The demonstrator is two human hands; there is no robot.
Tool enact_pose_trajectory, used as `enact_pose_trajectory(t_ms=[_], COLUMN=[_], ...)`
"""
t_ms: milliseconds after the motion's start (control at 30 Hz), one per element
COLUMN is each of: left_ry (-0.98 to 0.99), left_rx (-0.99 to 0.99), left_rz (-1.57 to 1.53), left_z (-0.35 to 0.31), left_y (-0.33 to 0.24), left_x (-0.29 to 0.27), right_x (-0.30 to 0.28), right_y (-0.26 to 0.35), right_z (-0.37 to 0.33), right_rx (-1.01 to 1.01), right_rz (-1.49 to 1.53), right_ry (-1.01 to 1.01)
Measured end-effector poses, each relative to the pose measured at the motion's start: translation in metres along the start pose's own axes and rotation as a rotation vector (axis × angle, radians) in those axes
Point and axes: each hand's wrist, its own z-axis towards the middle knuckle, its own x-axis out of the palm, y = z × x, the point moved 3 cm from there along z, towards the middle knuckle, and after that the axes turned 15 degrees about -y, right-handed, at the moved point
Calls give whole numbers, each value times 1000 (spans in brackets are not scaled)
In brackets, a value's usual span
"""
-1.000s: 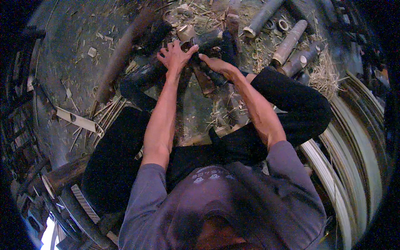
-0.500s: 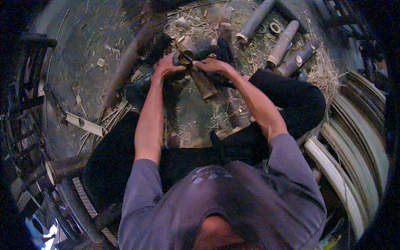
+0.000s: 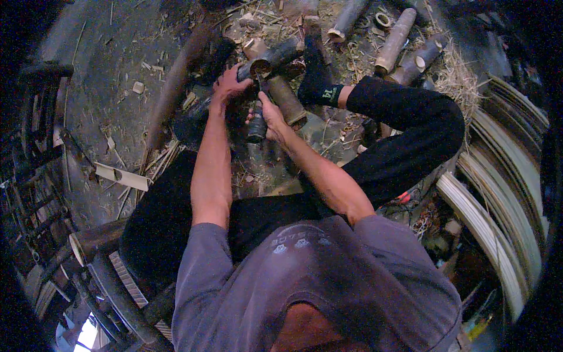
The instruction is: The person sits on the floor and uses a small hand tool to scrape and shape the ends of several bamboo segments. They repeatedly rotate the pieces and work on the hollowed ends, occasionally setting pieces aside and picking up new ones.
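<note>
A dark bamboo tube (image 3: 280, 54) lies slanted between my feet, its hollow cut end facing me. My left hand (image 3: 230, 88) grips the tube's left side near that end, thumb toward the opening. My right hand (image 3: 271, 117) is closed round the thick dark handle of a narrow-bladed knife (image 3: 257, 126). The blade points away from me and its tip meets the opening of the tube; how deep it reaches is hidden. Just right of the blade, a shorter brown bamboo piece (image 3: 286, 98) lies slanted beneath.
Several bamboo sections (image 3: 396, 42) lie at the far right beside a straw heap (image 3: 460, 88). Bundled pale strips (image 3: 487, 234) curve along the right. Shavings litter the floor. A split bamboo piece (image 3: 122, 176) lies left, near dark bamboo frames (image 3: 44, 146). My bent legs flank the work.
My right hand has come back toward me and lower, and the knife handle now shows in it. The left hand stays at the tube. The view has shifted slightly.
</note>
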Motion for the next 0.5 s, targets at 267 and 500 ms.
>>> enact_pose_trajectory(t_ms=[267,500], left_ry=[-59,-292], left_rx=[116,23], left_rz=[23,240], left_z=[-1,-34], left_y=[7,-32], left_x=[2,-13], right_x=[9,-5], right_y=[-21,-32], right_z=[-4,12], right_rx=[21,-266], right_rz=[4,-112], right_ry=[-40,-243])
